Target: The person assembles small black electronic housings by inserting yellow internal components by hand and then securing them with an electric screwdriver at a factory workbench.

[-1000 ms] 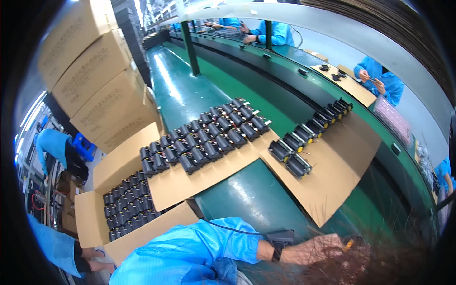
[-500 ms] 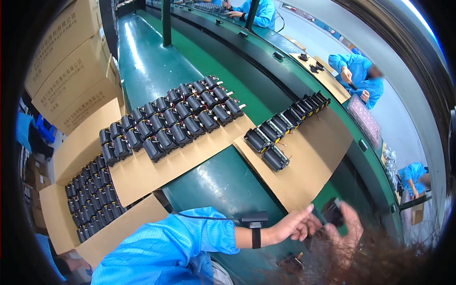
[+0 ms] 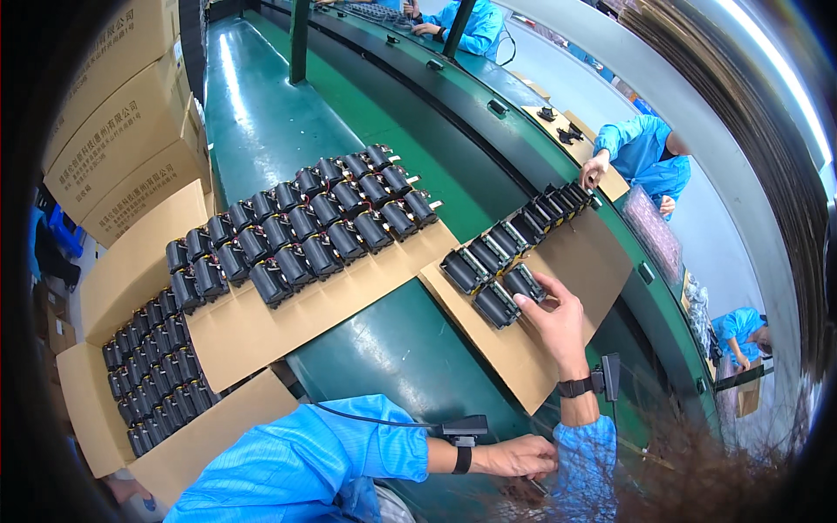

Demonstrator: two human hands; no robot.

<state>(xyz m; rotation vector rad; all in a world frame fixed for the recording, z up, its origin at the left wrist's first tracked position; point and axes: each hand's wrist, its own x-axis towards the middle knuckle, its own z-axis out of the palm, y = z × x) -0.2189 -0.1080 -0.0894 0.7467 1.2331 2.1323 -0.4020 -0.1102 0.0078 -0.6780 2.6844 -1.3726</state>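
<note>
My right hand [image 3: 562, 318] reaches over a cardboard sheet [image 3: 567, 349], thumb and fingers closed on a black module [image 3: 524, 284] with a rounded housing. That module sits beside another black module [image 3: 496, 305] at the near end of a double row. A line of similar black modules [image 3: 536, 213], with yellow and metal bits showing, runs toward the far right of the sheet. Low in the picture, my left hand [image 3: 521, 458] is curled close to my right sleeve. Its fingertips are partly hidden, and what they hold cannot be made out.
Several rows of black modules [image 3: 301, 227] stand on another cardboard sheet [image 3: 253, 327] at left. An open carton [image 3: 87, 383] holds more. Stacked cartons [image 3: 122, 148] rise behind. Across the dark conveyor channel [image 3: 410, 113], a co-worker's hand [image 3: 595, 168] reaches to the far end of the line.
My right hand has moved up and left to the sheet, bringing a black module beside the near one. My left hand has dropped lower and curled. A co-worker has reached to the line's far end.
</note>
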